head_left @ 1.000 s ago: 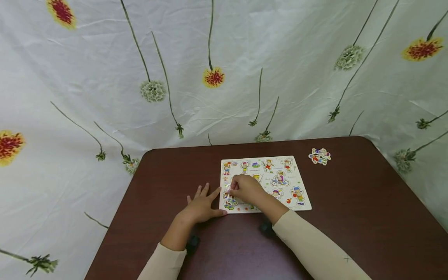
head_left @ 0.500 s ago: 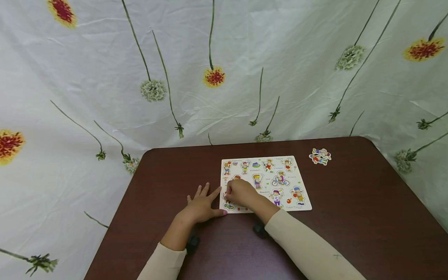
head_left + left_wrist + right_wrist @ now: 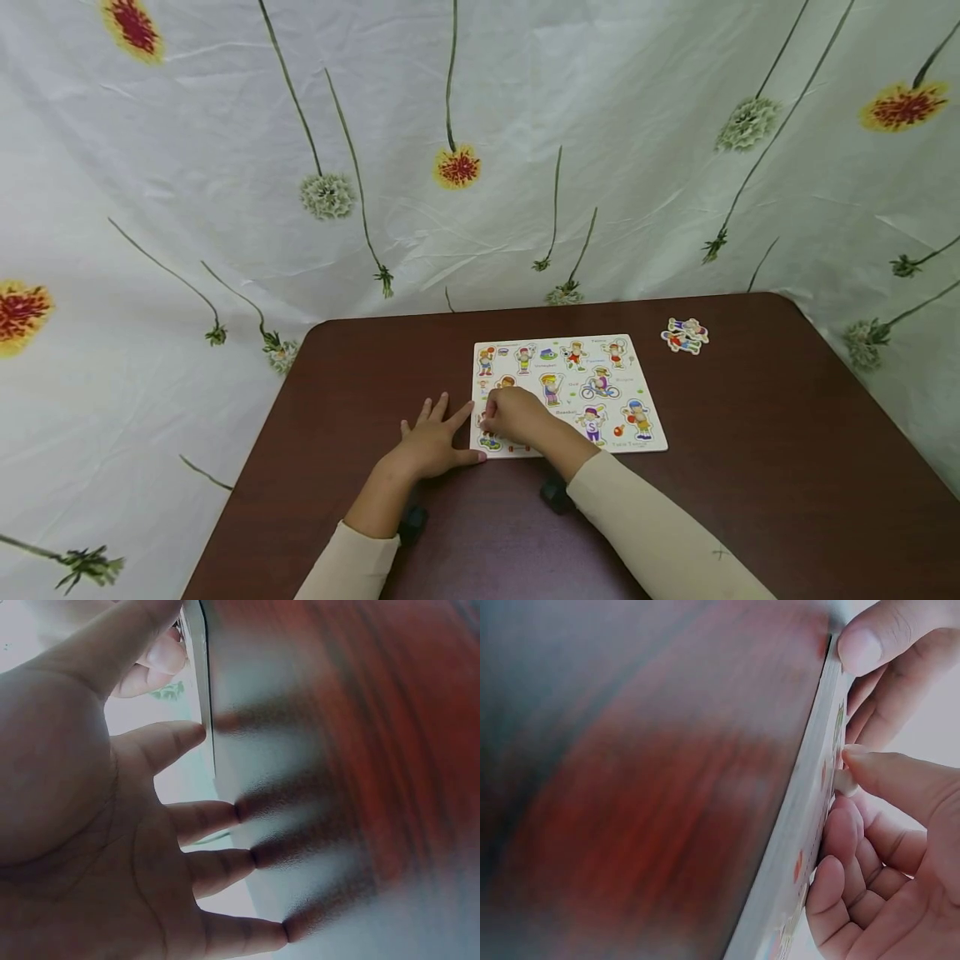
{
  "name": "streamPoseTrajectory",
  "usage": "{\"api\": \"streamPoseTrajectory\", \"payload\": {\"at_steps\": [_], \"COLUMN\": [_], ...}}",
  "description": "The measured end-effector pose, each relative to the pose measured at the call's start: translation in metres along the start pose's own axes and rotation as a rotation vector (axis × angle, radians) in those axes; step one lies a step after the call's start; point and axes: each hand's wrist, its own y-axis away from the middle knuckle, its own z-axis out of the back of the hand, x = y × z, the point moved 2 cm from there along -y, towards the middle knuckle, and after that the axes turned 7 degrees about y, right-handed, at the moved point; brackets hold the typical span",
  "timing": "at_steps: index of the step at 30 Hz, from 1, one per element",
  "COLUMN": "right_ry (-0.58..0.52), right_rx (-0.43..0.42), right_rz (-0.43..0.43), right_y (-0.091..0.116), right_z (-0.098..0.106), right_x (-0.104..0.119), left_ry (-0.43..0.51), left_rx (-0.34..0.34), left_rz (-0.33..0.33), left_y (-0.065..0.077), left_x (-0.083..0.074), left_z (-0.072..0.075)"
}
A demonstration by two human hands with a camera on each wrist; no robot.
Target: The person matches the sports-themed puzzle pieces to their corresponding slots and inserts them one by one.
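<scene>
A white puzzle board [image 3: 562, 417] printed with colourful sports figures lies on the table. My right hand [image 3: 517, 414] is over its lower left part, thumb and fingers pinching a puzzle piece [image 3: 489, 440]. In the right wrist view a small pale knob [image 3: 845, 782] shows between thumb and finger, close against the board's face; my hand covers much of the piece. My left hand [image 3: 431, 446] spreads its straight fingers at the board's left edge. Its thumb touches the lower left corner, and the other fingertips [image 3: 251, 859] rest on the table.
A small pile of loose puzzle pieces [image 3: 685, 335] lies on the brown table [image 3: 765, 433], right of the board near the far edge. Behind the table hangs a white cloth [image 3: 645, 167] with printed flowers.
My right hand has moved slightly left and down with the puzzle piece, now low over the board, and has barely moved in the last half second. The left hand stays put.
</scene>
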Motion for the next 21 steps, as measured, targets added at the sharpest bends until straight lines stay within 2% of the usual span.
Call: {"api": "streamPoseTrajectory", "payload": {"at_steps": [4,10,16,21], "right_ry": [-0.051,-0.231,-0.394,-0.549], "right_rx": [-0.013,-0.046,-0.149,-0.223], "right_rz": [0.007,-0.037,-0.083,-0.138], "right_y": [0.003,0.012,0.018,0.022], "right_z": [0.003,0.012,0.020,0.030], "right_x": [-0.002,-0.008,-0.020,-0.040], "left_ry": [-0.003,-0.009,-0.008,-0.002], "left_rx": [-0.002,-0.008,-0.012,-0.013], "left_rz": [0.003,0.010,0.008,0.017], "left_y": [-0.001,-0.001,-0.001,-0.002], "left_x": [0.000,0.001,0.001,0.001], "left_z": [0.000,-0.001,-0.002,-0.002]}}
